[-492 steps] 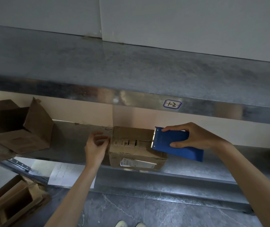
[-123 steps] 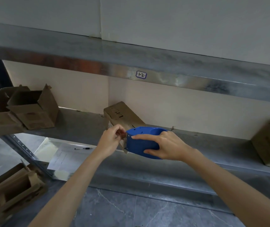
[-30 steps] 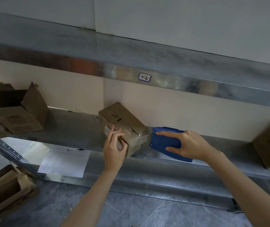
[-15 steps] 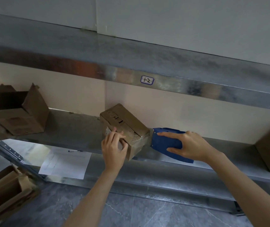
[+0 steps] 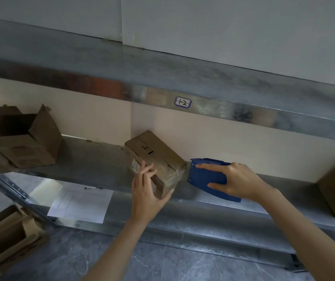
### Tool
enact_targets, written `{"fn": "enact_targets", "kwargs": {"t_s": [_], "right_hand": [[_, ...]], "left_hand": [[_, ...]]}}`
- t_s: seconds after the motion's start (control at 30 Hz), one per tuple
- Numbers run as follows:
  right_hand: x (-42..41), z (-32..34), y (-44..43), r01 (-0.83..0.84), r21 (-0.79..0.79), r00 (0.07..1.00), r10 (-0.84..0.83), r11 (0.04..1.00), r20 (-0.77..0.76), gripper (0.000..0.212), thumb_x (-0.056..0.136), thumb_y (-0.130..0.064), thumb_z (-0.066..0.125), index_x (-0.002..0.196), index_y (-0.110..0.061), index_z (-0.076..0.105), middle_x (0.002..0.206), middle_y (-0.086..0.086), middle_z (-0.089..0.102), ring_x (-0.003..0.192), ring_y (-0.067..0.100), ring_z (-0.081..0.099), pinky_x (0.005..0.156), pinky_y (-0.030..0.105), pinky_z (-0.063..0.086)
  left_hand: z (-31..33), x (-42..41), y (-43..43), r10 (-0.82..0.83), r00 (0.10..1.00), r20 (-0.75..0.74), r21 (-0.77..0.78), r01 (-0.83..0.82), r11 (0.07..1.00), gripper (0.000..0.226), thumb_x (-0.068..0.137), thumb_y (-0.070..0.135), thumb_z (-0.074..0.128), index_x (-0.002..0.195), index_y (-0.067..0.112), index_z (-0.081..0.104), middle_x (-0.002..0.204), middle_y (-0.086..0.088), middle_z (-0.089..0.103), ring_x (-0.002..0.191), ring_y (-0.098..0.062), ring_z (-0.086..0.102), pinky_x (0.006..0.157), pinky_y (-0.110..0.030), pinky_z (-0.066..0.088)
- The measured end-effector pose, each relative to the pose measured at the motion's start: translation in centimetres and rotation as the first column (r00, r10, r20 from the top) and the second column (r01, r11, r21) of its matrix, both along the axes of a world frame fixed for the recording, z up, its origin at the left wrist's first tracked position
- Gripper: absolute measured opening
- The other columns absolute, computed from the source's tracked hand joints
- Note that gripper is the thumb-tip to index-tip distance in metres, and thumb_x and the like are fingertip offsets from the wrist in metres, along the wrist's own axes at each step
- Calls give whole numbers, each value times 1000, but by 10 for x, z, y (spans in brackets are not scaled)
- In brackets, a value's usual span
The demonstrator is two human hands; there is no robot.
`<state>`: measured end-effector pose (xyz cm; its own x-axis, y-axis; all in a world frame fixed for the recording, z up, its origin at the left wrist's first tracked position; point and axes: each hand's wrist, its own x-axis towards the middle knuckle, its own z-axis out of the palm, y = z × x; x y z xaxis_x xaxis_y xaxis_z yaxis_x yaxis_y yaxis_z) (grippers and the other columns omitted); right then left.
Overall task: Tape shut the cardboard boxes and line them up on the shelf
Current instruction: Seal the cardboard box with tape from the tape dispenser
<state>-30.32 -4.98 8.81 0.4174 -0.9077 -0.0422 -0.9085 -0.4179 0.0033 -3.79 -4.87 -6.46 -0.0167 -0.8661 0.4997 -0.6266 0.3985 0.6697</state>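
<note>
- The left hand [image 5: 146, 191] holds the near end of the cardboard box [image 5: 158, 157]. Its fingers lie on the side face and the thumb hooks round the lower corner.
- The right hand [image 5: 237, 183] is wrapped round the blue tape dispenser [image 5: 205, 177], index finger stretched along its top. The toothed mouth sits right at the box's right-hand end.
- The step in hand looks like finishing a strip of clear tape [image 5: 175, 175] over that end and cutting it.
- To do it well, brace the box firmly with the left hand so it cannot slide along the metal shelf [image 5: 93, 165].
- Press the dispenser flat to the cardboard, pull the tape taut, then tip the teeth in for a clean tear.
- Rub the loose tail down afterwards so no corner lifts.
- The box rests on the middle shelf near its front edge, turned diagonally to the shelf line, so it will need squaring up.
- It is small, brown and oblong, with its flaps closed.
- It has black printed marks on top and a white label on the side by the fingers.
- A glossy, wrinkled film of tape shows on the near right end.
- I cannot tell whether the top seam is fully taped.
</note>
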Motion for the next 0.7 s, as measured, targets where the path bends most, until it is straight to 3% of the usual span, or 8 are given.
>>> {"fn": "enact_targets", "kwargs": {"t_s": [0.27, 0.37, 0.47, 0.63, 0.7], "right_hand": [[8, 10, 2, -69, -18, 996, 70, 997, 59, 61, 90, -50, 60, 139, -62, 27, 41, -8, 28, 39, 12, 31, 48, 17, 24], [20, 10, 5, -136, 2, 988, 136, 991, 77, 62, 90, -51, 59, 140, -63, 25, 42, -4, 28, 39, 14, 31, 50, 16, 27], [35, 8, 7, -200, 17, 976, 198, 980, 85, 61, 91, -51, 59, 142, -61, 26, 43, -6, 29, 40, 12, 32, 51, 14, 29], [48, -4, -4, -247, 29, 967, 244, 969, 79, 62, 94, -54, 51, 144, -60, 15, 65, -5, 58, 50, 9, 40, 60, 22, 41], [48, -6, -10, -250, 46, 966, 246, 967, 73, 62, 95, -54, 49, 145, -59, 13, 70, -5, 61, 53, 10, 42, 66, 29, 48]], "left_hand": [[12, 24, 2, -36, 999, -41, 4, 36, 999, 53, 77, 43, 78, 112, 9, 59, 138, -1, 44, 133, -11, 41, 107, -29, 41], [15, 49, 2, -81, 996, -42, 32, 83, 996, 56, 77, 44, 75, 120, 12, 59, 139, 6, 45, 131, 1, 41, 108, -14, 35], [14, 74, 0, -96, 995, -24, 56, 98, 994, 58, 76, 36, 78, 124, 12, 58, 141, 9, 46, 134, 5, 39, 111, -10, 30], [13, 83, -1, -97, 995, -34, 52, 99, 994, 62, 78, 30, 78, 132, 24, 47, 146, 15, 38, 138, 3, 35, 114, -16, 30], [12, 76, -1, -85, 995, -49, 57, 88, 994, 64, 77, 28, 82, 131, 24, 46, 152, 11, 33, 141, -1, 32, 113, -17, 32]]}}
